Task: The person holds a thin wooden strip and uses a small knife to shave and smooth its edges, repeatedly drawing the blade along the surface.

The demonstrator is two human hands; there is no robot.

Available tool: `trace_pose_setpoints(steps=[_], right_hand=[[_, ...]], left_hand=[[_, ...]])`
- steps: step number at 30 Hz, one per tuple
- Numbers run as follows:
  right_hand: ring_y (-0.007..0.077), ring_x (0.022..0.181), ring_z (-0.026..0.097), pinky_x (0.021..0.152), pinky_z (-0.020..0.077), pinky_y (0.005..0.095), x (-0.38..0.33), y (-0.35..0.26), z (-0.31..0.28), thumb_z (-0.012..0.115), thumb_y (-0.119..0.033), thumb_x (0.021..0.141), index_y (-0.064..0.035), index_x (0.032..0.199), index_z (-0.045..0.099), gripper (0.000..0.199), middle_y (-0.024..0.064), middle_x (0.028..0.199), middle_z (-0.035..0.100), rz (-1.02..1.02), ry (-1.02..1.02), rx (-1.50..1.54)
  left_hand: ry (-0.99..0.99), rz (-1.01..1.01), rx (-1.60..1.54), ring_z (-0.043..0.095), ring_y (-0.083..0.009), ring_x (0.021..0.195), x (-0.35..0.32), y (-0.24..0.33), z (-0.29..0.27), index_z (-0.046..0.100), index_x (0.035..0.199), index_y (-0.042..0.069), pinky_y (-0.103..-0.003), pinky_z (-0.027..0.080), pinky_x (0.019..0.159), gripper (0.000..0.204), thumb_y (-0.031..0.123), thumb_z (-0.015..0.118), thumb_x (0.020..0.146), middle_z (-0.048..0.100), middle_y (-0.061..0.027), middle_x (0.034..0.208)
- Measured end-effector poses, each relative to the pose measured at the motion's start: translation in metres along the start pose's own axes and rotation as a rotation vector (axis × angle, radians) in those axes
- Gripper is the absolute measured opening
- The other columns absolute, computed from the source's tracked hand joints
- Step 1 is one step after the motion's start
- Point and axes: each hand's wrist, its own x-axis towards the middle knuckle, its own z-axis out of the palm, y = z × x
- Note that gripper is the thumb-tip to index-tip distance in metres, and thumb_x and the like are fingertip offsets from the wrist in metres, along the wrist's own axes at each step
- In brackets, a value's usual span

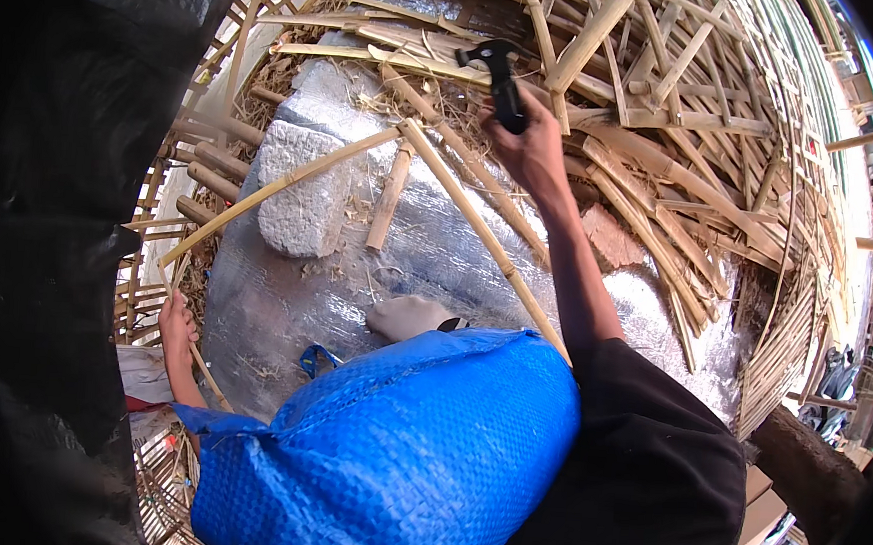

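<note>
My right hand (534, 144) is raised at the upper middle, its fingers wrapped round the handle of a black hammer (508, 95). The hammer's head points up and to the left. Below it stretches a bent bamboo strip (287, 181), folded at sharp corners into an angular frame. One long side (479, 227) runs from the top corner down to the blue sack. At the far left my left hand (178, 327) is closed around the strip just below its left corner. A rough pale stone block (301, 194) lies beneath the strip's left side.
A stuffed blue woven sack (396, 450) fills the lower middle. Silvery sheeting (436, 273) covers the ground, with a short bamboo piece (391, 195) on it. Piled bamboo strips (706, 119) crowd the upper right. Bamboo lattice and pole ends (218, 159) stand at left, beside a dark sheet (48, 249).
</note>
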Motion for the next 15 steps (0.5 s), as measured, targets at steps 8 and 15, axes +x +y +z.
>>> trace_pose_setpoints(steps=[8,15], right_hand=[[0.0191,0.07,0.063,0.068,0.0509,0.0339,-0.092,0.091,-0.057,0.086,-0.023,0.071,0.0008,0.094,0.069,0.037,0.0115,0.077,0.068,0.206,-0.179,-0.51],[0.0312,0.067,0.068,0.065,0.0522,0.0389,-0.102,0.081,-0.059,0.073,-0.019,0.072,0.0041,0.085,0.067,0.027,0.0208,0.073,0.068,0.27,-0.123,-0.521]], left_hand=[[0.139,0.092,0.013,0.028,-0.0021,0.041,0.007,0.021,-0.042,0.05,0.089,0.017,-0.021,0.018,0.034,0.029,0.043,0.058,0.099,0.03,0.0081,0.059],[0.276,0.334,0.167,0.029,-0.0016,0.042,-0.007,0.086,-0.02,0.057,0.093,0.013,-0.022,0.017,0.035,0.028,0.041,0.057,0.1,0.037,0.0078,0.059]])
